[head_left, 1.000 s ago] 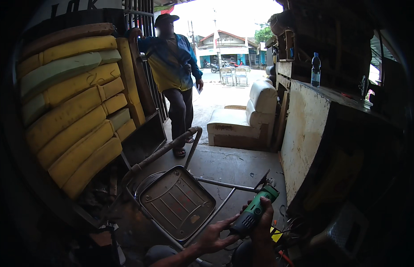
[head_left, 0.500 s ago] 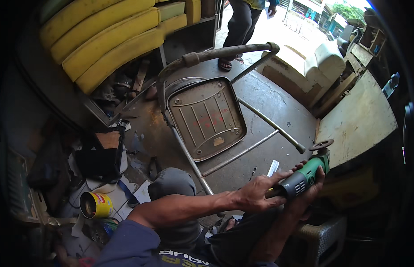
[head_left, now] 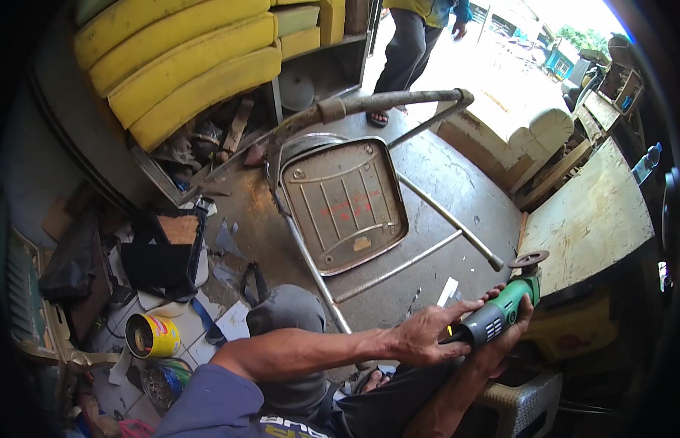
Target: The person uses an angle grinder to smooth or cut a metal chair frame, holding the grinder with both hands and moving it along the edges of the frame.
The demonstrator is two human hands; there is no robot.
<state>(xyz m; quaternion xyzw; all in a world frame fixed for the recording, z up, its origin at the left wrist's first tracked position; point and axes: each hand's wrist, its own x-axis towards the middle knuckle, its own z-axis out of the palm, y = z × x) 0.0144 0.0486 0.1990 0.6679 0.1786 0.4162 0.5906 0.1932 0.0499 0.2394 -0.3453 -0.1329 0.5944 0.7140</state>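
Note:
A green and dark grey angle grinder point(head_left: 498, 312) with a brown disc point(head_left: 528, 259) at its head is held between both my hands at the lower right. My left hand point(head_left: 430, 333) is closed around its rear end, near the cord. From below, my right hand point(head_left: 506, 336) grips the body, with fingertips showing along the far side. Ahead of me, a metal folding chair frame point(head_left: 333, 111) lies tipped over on the floor. Its worn brown seat panel point(head_left: 347, 208) faces me, with raised ribs and faint red marks. The grinder's disc is apart from the chair.
Yellow cushions point(head_left: 186, 80) are stacked at the upper left. A pale board point(head_left: 592, 219) leans at the right, near a woven-pattern stool point(head_left: 526, 401). At the left, a yellow can point(head_left: 163, 336) sits among scraps. Another person point(head_left: 409, 55) stands near the bright doorway, beside a worn sofa point(head_left: 486, 131).
My view has shifted slightly, so the chair and cushions sit lower in the picture. Both hands keep the same hold on the grinder. The other person's arm has moved.

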